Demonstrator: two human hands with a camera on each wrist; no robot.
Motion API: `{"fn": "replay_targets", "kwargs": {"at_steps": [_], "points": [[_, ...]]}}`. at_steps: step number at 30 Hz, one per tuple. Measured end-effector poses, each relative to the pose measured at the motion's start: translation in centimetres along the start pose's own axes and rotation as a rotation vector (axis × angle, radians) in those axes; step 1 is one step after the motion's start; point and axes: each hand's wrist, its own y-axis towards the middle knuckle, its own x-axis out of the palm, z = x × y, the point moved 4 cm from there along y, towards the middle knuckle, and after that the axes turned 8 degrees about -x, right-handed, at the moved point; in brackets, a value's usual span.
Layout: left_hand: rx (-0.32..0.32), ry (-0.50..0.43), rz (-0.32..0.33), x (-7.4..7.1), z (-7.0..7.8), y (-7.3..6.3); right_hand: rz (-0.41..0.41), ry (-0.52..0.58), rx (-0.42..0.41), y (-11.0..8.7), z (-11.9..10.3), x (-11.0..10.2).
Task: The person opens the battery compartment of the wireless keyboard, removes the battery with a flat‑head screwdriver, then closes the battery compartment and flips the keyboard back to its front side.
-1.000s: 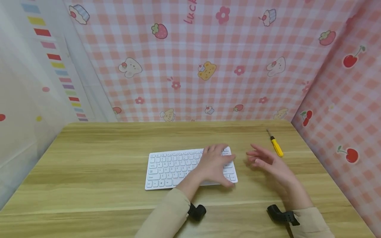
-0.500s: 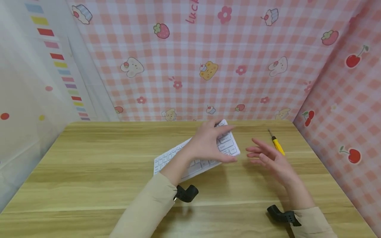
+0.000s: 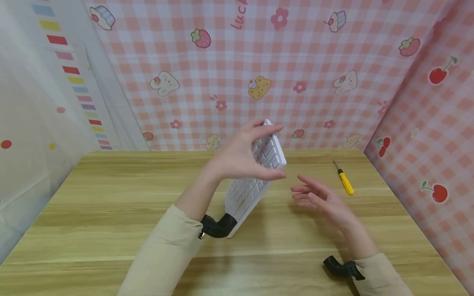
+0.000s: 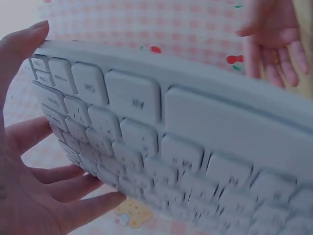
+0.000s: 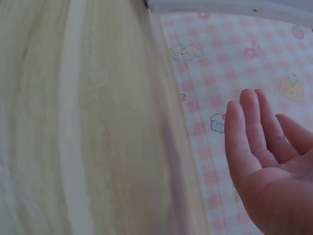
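My left hand (image 3: 235,154) grips the white keyboard (image 3: 244,195) by its right end, thumb on the near long edge and fingers at the far one. That end is raised high and the board stands steeply tilted, its lower end close over the table. In the left wrist view the keys and long space bar of the keyboard (image 4: 234,122) show large. My right hand (image 3: 327,203) hovers to the right of it, holding nothing, fingers loosely extended. The right wrist view has this right hand (image 5: 274,161) palm up, with a strip of the keyboard (image 5: 234,9) at the top.
A yellow-handled screwdriver (image 3: 345,181) lies on the wooden table (image 3: 111,205), beyond the right hand. Pink checked cloth (image 3: 229,61) hangs behind the table, and more cloth flanks both sides.
The keyboard lay flat a second ago under my left hand. Its right end has since been lifted, and the board swung steeply upward. My right hand has shifted slightly left.
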Motion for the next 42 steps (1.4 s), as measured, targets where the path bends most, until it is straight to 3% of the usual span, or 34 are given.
{"fn": "replay_targets", "kwargs": {"at_steps": [8, 15, 23, 30, 42], "points": [[0.112, -0.314, 0.061, -1.7, -1.2, -0.8, -0.025, 0.094, 0.03, 0.5, 1.1, 0.8], [0.228, -0.517, 0.133, -1.3, -3.1, -1.0, 0.026, 0.123, 0.087, 0.3, 2.1, 1.3], [0.354, -0.748, 0.214, -1.2, -4.4, -1.0, 0.053, 0.131, 0.218, 0.6, 3.1, 1.9], [0.399, -0.791, 0.259, -1.2, -4.7, -0.9, 0.041, 0.133, 0.292, 0.8, 3.5, 2.0], [0.412, -0.763, 0.266, -0.7, -5.4, -1.6, 0.191, 0.027, 0.341, 0.5, 3.3, 1.8]]}}
